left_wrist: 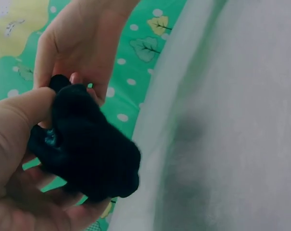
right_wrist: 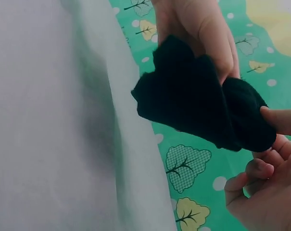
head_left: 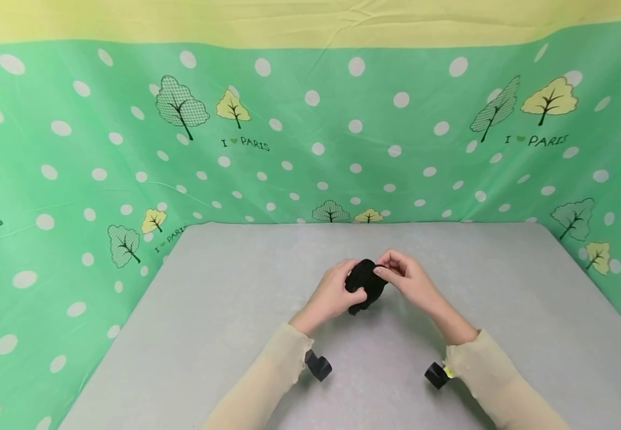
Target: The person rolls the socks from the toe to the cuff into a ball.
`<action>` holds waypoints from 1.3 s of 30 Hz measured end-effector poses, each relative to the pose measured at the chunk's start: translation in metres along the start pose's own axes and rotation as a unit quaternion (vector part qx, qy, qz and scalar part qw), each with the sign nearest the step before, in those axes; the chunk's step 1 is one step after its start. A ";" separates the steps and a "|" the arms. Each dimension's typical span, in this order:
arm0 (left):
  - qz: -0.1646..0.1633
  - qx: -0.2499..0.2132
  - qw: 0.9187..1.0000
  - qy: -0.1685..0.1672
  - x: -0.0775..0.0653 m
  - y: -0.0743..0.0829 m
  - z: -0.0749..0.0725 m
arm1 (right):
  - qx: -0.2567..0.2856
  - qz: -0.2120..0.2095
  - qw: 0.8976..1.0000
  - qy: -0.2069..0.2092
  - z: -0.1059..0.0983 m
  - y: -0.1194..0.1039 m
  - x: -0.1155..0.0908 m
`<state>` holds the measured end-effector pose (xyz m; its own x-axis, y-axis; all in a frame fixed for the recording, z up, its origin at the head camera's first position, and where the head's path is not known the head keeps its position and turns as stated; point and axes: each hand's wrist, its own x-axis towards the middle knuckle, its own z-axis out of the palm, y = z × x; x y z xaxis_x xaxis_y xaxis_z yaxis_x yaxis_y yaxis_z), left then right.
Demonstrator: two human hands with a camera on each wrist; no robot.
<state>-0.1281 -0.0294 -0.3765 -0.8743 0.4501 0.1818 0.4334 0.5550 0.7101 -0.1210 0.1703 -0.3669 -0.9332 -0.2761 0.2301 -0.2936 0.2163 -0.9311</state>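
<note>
A bunched piece of soft black knit fabric [head_left: 366, 283] is held up between both hands over the grey table. My left hand [head_left: 337, 291] grips its left side, with the thumb across the near face. On the other side, my right hand [head_left: 403, 276] pinches the upper right edge between thumb and fingertips. In the left wrist view the fabric [left_wrist: 94, 139] has a folded opening near the left thumb, with something shiny just inside. The right wrist view shows the fabric [right_wrist: 188, 96] folded over, with uneven stubby edges at its far end.
The grey table [head_left: 224, 310] reaches back to a green dotted curtain [head_left: 288, 131] printed with trees, which also hangs along both sides. Black wrist cameras jut inward from the left sleeve [head_left: 262, 376] and the right sleeve [head_left: 498, 376], low over the table.
</note>
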 end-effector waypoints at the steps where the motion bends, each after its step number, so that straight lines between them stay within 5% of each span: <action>1: 0.006 -0.008 1.000 -0.014 0.001 0.000 -0.001 | -0.003 0.001 1.000 -0.002 -0.001 -0.001 0.001; 8: 0.026 -0.130 0.987 -0.087 -0.001 -0.004 -0.012 | 0.010 0.040 0.999 -0.026 -0.005 -0.005 0.009; 14: 0.033 -0.204 0.976 -0.067 -0.010 -0.005 -0.018 | 0.140 0.056 0.985 -0.079 0.000 -0.002 0.015; 27: 0.094 -0.210 0.973 -0.010 -0.023 0.002 -0.027 | 0.285 0.109 0.941 -0.144 0.009 0.002 0.008; 35: 0.153 -0.152 0.976 0.017 -0.024 0.009 -0.029 | 0.364 0.133 0.906 -0.171 0.012 -0.002 0.007; 39: 0.128 -0.152 0.980 0.021 -0.024 0.008 -0.028 | 0.346 0.162 0.915 -0.129 0.015 -0.006 0.008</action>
<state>-0.1099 -0.0548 -0.3559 -0.7565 0.5153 0.4027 0.5598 0.1917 0.8061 -0.1234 0.1529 -0.3639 -0.8423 -0.5330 -0.0801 0.2740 -0.2954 -0.9152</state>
